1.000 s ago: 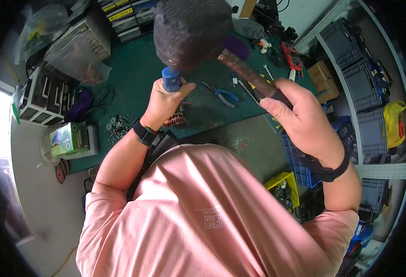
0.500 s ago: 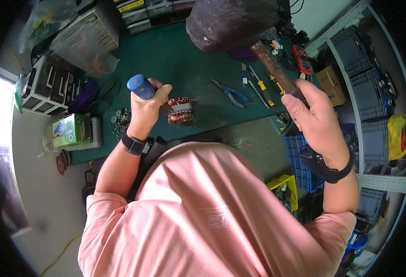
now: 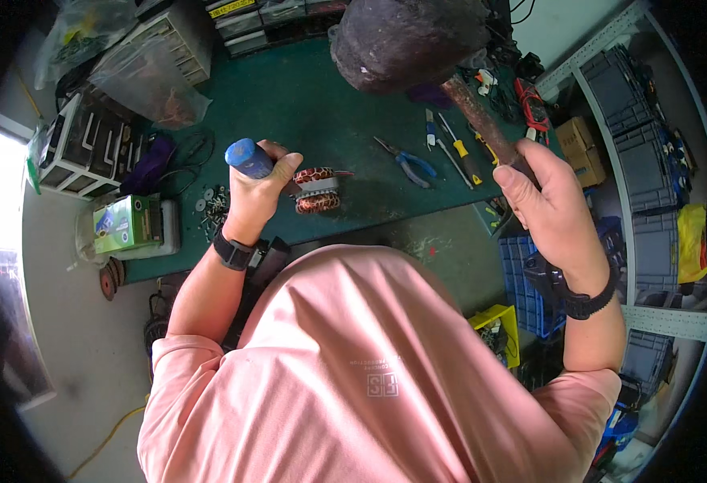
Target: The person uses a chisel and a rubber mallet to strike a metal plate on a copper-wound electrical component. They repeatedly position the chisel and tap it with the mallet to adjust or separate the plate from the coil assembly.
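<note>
My left hand (image 3: 258, 193) is closed around a thick tool with a blue, rounded handle (image 3: 249, 158). Its working end is hidden, so I cannot tell its kind. Just right of that hand, on the green bench top, lies a coil-wound core (image 3: 317, 190) with two reddish-brown copper windings and a grey metal band between them. My right hand (image 3: 542, 197) grips the brown handle of a mallet (image 3: 410, 40), whose big, dark, scuffed head is raised over the far side of the bench.
On the green bench (image 3: 305, 88) lie blue-handled pliers (image 3: 408, 164), a yellow-and-black screwdriver (image 3: 462, 150) and a red meter (image 3: 531, 105). Small hardware (image 3: 212, 208) is scattered left of my left hand, near a green box (image 3: 128, 223). Grey crates (image 3: 631, 92) fill the right shelf.
The blue handle in my left hand leans slightly differently. The mallet stays raised in almost the same place, and the whole view has shifted a little.
</note>
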The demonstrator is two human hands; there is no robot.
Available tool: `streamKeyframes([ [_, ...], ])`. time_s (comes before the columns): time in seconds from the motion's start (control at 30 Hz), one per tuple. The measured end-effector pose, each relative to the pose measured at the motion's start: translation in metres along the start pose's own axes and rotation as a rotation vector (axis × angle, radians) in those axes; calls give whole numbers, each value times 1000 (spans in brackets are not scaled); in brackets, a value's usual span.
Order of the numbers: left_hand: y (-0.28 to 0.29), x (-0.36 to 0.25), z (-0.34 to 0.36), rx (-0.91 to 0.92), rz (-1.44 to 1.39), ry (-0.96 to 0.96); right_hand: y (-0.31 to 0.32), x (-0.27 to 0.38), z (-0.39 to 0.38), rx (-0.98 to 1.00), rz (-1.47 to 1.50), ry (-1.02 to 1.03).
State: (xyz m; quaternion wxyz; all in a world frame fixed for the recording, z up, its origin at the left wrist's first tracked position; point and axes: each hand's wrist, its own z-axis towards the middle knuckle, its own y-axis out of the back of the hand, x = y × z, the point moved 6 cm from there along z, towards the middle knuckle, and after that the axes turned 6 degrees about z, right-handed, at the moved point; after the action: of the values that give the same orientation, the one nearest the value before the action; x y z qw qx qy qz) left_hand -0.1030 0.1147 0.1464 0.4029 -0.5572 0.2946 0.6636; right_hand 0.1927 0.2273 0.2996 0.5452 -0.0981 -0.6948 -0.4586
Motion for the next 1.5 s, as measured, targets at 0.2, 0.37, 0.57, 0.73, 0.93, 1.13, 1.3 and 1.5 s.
streamKeyframes([
  [0.2, -5, -4, -3, 28, 67, 13, 0, 3, 0, -2, 4, -1],
  [0.37, -7, -6, -4, 43, 114, 24, 1, 1, 1, 12, -47, -44],
  [0.57, -7, -4, -4, 48, 79, 19, -3, 2, 3, 10, -40, -1],
  [0.73, -9, -8, -7, 12, 116, 38, -4, 4, 4, 23, -51, 8],
  [0.93, -7, -5, -4, 14, 123, -15, -5, 4, 2, 25, -52, -11],
  [1.13, -12, -11, -7, 6, 179, -51, -4, 6, 2, 36, -104, 0],
  [1.3, -11, -8, -7, 2, 119, 30, -3, 5, 1, 34, -103, -1],
  [1.5, -11, -7, -7, -12, 197, -3, -3, 4, -1, 17, -117, 30],
])
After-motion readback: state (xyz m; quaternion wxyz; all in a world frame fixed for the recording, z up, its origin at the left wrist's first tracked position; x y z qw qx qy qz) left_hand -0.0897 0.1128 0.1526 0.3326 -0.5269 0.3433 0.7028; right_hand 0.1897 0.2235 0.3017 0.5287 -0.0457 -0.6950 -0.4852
